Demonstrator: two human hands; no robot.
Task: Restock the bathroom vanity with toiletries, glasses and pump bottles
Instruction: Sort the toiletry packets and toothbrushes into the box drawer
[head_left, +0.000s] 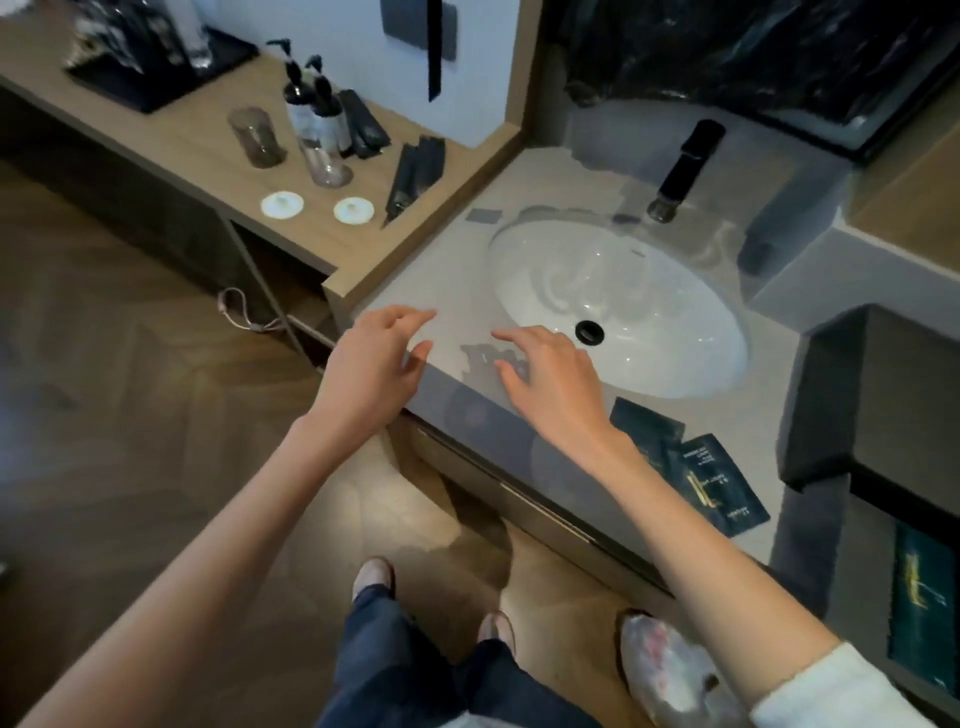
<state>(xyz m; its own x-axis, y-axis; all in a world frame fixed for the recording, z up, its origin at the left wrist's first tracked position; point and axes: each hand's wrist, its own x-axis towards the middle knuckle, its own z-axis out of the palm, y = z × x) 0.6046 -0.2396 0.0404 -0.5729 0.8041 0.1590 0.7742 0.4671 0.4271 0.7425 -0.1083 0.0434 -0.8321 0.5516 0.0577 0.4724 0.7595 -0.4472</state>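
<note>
Left hand (371, 358): released, fingers spread, over the front-left corner of the grey table (441, 270)
Right hand (550, 376): released, fingers spread, grasping nothing, beside the sink basin (623, 306)
Pump bottles (304, 104): upright on the wooden table (171, 140), next to two glasses (257, 137)
Toiletry sachets (711, 483): flat at the grey table's front edge, right of the right hand

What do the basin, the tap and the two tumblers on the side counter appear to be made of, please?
The basin looks like glazed white ceramic: glossy, with bright highlights. The tap seems matte black metal, since it barely reflects; the metal is a guess. The smoky tumbler and the clear tumbler look like glass, possibly hard plastic: the wood-look side counter shows through both.
</note>
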